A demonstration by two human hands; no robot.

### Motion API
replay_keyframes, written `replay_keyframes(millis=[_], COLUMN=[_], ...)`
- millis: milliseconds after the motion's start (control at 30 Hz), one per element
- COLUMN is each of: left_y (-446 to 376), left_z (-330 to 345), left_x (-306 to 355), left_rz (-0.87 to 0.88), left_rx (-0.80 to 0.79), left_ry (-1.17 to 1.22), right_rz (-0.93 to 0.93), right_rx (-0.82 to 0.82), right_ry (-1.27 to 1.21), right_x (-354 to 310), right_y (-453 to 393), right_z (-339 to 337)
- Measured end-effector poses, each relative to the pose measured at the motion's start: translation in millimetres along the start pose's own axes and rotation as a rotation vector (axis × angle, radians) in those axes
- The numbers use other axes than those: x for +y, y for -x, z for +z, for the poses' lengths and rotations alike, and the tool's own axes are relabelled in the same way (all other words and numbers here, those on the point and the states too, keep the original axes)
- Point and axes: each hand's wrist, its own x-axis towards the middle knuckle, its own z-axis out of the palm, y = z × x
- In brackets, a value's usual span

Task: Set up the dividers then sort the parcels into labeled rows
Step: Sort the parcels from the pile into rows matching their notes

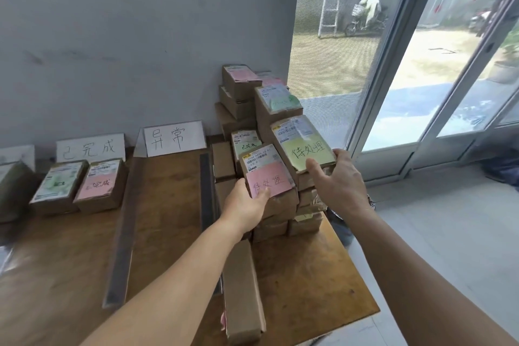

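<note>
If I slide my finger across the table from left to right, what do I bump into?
Green-note box → pink-note box → long grey divider strip → bare wooden row under the 异常 sign → second divider strip → left hand on a pink-labelled parcel → right hand on a yellow-labelled parcel.

— Seen of the person: two forearms, each ending in a hand, left hand (245, 206) and right hand (338, 180).
— Any sleeves?
— None in view; both arms bare from the frame's lower edge up to the wrists.
— Gloves? Rings?
— No gloves. No rings to be made out on the fingers that show.
— Anything at the wrists?
— Left wrist bare. At the right wrist, something small and patterned at the outer edge, perhaps a band; too blurred to tell.
</note>
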Motion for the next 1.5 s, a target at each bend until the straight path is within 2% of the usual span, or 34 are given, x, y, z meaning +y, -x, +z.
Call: replay_keyframes(millis=[267,533,733,1033,1333,1500], left_y=[29.9,63.8,89.7,133.7,182.5,214.4], left_z=[-15.2,-53.4,-96.0,-199.1,-317.8,-382.4], left_x=[10.0,3.4,-9.4,-64.7,-127.7,-163.3], left_rz=[0.048,0.188,0.193,0.152,0.146,0.141], left_rx=[0.089,0.245,0.328,0.426,0.52,0.573], left_ry=[0.174,0.183,0.148,0.238,0.179,0.153], right_rz=[-0.062,-0.19,-0.196,-0.257,-0.273,-0.263], right_rx=[0.008,-0.051,-0.14,-0.284,-0.3,-0.365], right_ry=[-0.12,-0.243,-0.354,-0.416,-0.483,-0.54], right_x=[-5.7,-27.7,-54.8,-125.7,-202.5,-243.2], right_y=[17.9,43.4,64.9,133.1,219.1,265.8], right_z=[-10.6,-2.5,21.4,87.8,166.5,209.6])
